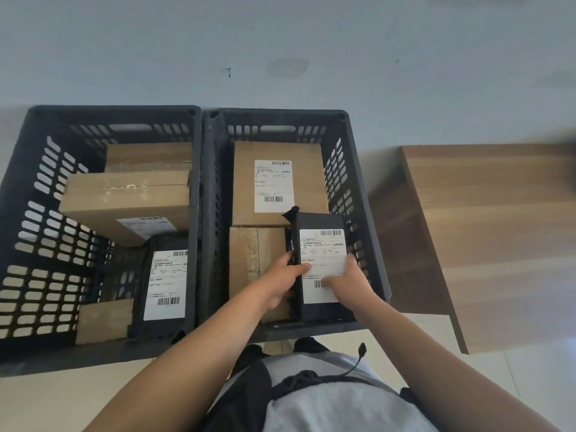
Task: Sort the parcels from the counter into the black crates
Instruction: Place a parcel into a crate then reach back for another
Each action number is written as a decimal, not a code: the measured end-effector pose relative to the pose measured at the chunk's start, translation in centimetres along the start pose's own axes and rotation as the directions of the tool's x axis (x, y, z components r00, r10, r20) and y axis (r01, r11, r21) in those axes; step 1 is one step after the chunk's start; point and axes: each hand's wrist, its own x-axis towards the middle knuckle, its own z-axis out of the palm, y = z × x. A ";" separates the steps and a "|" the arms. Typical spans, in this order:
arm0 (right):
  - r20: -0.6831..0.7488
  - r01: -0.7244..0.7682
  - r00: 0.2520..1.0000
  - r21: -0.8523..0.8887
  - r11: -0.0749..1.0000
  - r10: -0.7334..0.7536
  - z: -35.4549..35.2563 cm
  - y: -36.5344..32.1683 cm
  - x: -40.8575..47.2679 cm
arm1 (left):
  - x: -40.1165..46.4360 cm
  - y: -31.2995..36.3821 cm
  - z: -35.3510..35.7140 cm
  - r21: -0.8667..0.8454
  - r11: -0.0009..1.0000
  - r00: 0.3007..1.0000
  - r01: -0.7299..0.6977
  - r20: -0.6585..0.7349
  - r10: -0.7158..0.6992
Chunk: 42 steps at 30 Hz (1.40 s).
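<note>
Two black crates stand side by side on the floor. Inside the right crate [369,219], both hands hold a black-wrapped parcel [318,222] with a white label, at the crate's near right. My left hand [282,280] grips its left edge. My right hand [347,280] grips its right edge, thumb across the label. The same crate holds a large labelled cardboard box [246,182] at the back and a smaller cardboard box [249,260] at the near left. The left crate [25,232] holds several cardboard boxes and a black labelled parcel [165,282].
The wooden counter [486,232] stands to the right of the right crate, with no parcel visible on its top. A pale wall runs behind the crates. Light floor tiles lie around my feet.
</note>
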 end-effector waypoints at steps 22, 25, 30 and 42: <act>0.474 -0.006 0.876 0.192 0.981 -0.087 4.6 -3.6 0.3 | -6.9 -1.6 -5.1 0.269 0.962 0.879 -0.041 -0.449 0.163; 0.470 0.000 0.877 0.201 0.980 -0.096 5.3 -3.5 0.6 | -6.9 -3.2 -4.1 0.465 0.882 0.875 -0.080 -0.391 0.286; 0.457 0.023 0.881 0.211 0.977 -0.120 5.6 -3.5 0.5 | -6.7 -4.3 -4.0 0.615 0.787 0.891 0.047 -0.382 0.245; 0.406 0.092 0.902 0.151 0.984 -0.146 6.5 -3.7 -0.4 | -6.1 -4.5 -4.4 0.691 0.710 0.894 0.138 -0.396 0.212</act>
